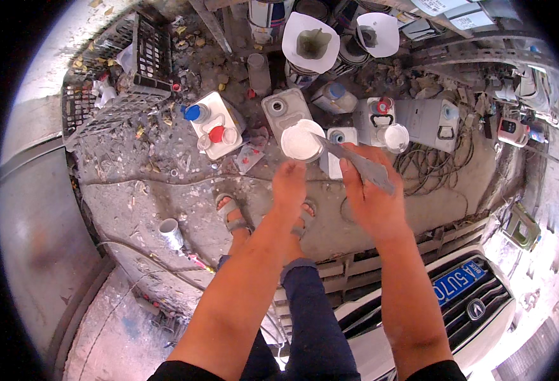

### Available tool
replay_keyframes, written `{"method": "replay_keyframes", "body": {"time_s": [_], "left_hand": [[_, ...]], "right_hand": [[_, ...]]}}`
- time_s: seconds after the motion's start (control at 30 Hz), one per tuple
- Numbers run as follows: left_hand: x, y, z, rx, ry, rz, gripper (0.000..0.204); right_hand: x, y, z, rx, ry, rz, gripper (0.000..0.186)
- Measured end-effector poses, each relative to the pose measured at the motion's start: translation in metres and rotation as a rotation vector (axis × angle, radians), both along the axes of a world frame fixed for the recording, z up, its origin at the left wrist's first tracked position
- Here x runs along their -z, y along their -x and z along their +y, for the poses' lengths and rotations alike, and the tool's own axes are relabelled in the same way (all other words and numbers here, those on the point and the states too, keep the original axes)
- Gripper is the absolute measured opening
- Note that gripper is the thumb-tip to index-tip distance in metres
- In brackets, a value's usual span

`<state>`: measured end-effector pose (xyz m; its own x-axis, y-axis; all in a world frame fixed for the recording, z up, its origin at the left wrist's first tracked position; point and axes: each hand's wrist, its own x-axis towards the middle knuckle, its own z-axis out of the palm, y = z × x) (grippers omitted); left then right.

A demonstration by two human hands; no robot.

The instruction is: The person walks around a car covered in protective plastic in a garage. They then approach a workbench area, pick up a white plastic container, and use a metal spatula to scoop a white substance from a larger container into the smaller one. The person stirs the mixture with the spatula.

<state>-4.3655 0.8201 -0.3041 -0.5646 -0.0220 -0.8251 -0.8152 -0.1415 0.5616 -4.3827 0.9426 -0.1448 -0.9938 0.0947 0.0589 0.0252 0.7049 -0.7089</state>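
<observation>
In front of me my left hand (290, 185) holds a round white cup (301, 140) from its near side, fingers closed on it. White matter shows inside the cup; whether it is liquid or paste I cannot tell. My right hand (376, 200) is closed around a grey, flat scraper-like blade (369, 170). Its far end reaches the right rim of the cup. A white jug (332, 164) with an uncapped neck stands just beyond, between my hands. Behind the cup is a greyish jug (286, 108) with an open neck.
A white jug with a blue cap (219, 130) stands left, more jugs (426, 120) right. A black crate (117, 82) lies far left. Paint-stained paper funnels (311, 44) top cans at the back. Coiled hose (441, 168), a cup (171, 233) and a white car (444, 305) lie around my feet.
</observation>
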Motion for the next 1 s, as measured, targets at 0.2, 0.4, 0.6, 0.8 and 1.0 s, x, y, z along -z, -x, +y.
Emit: {"method": "replay_keyframes", "body": {"time_s": [0.2, 0.4, 0.6, 0.8, 1.0], "left_hand": [[0.052, -0.010, -0.023, 0.142, 0.099, 0.312, 0.013], [0.043, -0.001, -0.025, 0.292, 0.166, 0.350, 0.017], [0.029, 0.012, -0.030, 0.417, 0.228, 0.324, 0.018], [0.045, 0.013, -0.043, 0.358, 0.171, 0.326, 0.018], [0.035, 0.015, -0.040, 0.365, 0.108, 0.261, 0.018]], "right_hand": [[0.013, -0.016, -0.021, 0.111, -0.046, -0.092, 0.018], [-0.013, -0.014, -0.018, 0.049, -0.167, -0.004, 0.017], [-0.023, 0.004, 0.010, -0.110, 0.019, 0.017, 0.020], [0.014, -0.007, -0.008, 0.119, 0.001, -0.171, 0.020], [0.010, -0.016, -0.023, 0.229, -0.006, -0.140, 0.021]]}}
